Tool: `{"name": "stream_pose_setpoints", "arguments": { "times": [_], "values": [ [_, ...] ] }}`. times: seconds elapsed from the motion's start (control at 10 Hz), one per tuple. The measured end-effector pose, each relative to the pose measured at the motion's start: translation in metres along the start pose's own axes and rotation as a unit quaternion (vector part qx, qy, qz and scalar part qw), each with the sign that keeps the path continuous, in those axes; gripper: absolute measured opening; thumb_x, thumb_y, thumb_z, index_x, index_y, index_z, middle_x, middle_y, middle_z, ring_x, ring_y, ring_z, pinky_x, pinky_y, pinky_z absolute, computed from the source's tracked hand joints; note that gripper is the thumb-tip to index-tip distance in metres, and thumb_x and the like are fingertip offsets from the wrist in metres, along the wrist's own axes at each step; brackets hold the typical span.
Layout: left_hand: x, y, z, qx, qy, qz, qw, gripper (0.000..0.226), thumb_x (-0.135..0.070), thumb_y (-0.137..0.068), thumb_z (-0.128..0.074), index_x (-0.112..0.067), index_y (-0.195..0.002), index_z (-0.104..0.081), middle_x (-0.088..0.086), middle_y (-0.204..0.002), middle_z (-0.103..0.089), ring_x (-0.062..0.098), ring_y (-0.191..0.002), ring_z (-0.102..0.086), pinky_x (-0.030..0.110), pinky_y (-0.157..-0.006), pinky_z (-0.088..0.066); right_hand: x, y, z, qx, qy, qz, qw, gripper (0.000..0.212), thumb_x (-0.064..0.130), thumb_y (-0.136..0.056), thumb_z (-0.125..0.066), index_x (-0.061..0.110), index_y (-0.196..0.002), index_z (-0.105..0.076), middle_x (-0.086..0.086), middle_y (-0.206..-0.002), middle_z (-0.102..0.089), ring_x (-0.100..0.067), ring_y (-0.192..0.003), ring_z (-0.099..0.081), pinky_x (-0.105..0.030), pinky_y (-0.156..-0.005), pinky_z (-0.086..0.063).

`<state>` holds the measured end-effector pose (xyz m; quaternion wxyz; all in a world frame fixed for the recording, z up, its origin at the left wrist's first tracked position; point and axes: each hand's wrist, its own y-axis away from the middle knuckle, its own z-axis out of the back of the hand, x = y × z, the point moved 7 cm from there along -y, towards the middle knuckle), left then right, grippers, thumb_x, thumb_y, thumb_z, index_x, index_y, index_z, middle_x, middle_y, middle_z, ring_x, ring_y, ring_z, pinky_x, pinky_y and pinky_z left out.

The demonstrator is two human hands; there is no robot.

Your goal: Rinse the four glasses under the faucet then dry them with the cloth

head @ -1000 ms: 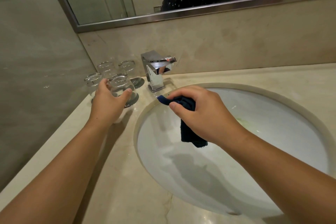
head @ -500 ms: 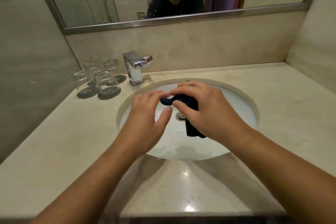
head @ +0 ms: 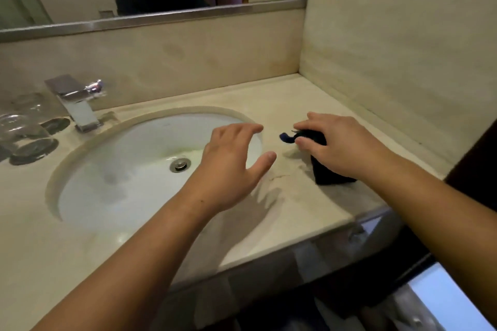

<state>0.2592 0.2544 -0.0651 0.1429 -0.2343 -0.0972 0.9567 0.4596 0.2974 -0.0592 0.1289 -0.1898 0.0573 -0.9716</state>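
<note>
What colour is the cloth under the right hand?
Plain dark navy, almost black; the head view shows the cloth on the counter beside the sink.

We are seeing a pale stone counter showing a smooth, faintly glossy polish, and a white basin gleaming like glazed ceramic. The faucet and drain ring are shining as bright metal. The glasses at the counter's left edge are looking clear and glossy; the dark cloth is looking soft and matt.

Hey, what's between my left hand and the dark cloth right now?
Only a bare strip of countertop, in the head view. The left hand hovers open over the rim of the sink; the right hand grips the cloth.
</note>
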Motion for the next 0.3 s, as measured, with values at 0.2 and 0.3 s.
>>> {"name": "stream_pose_setpoints", "arguments": {
  "times": [0.2,0.3],
  "values": [
    [-0.001,0.002,-0.017,0.030,-0.020,-0.002,0.999,0.063,-0.061,-0.105,-0.046,-0.036,-0.161,-0.036,-0.012,-0.167,-0.034,0.006,-0.152,-0.017,0.035,-0.123,-0.022,-0.024,0.009,-0.027,0.027,-0.009,0.001,1.000,0.048,0.046,-0.109,-0.049,0.039,-0.156,-0.049,-0.002,-0.166,-0.043,-0.022,-0.154,-0.038,-0.046,-0.122,-0.034],
    [0.005,0.011,-0.009,0.010,-0.018,0.011,1.000,0.063,-0.064,-0.103,-0.045,-0.039,-0.160,-0.037,-0.014,-0.167,-0.034,0.005,-0.152,-0.018,0.033,-0.122,-0.023,-0.026,0.011,-0.014,-0.029,-0.047,0.006,0.998,0.048,0.048,-0.107,-0.053,0.038,-0.153,-0.053,-0.002,-0.169,-0.038,-0.022,-0.156,-0.035,-0.048,-0.127,-0.029]
  ]
}}
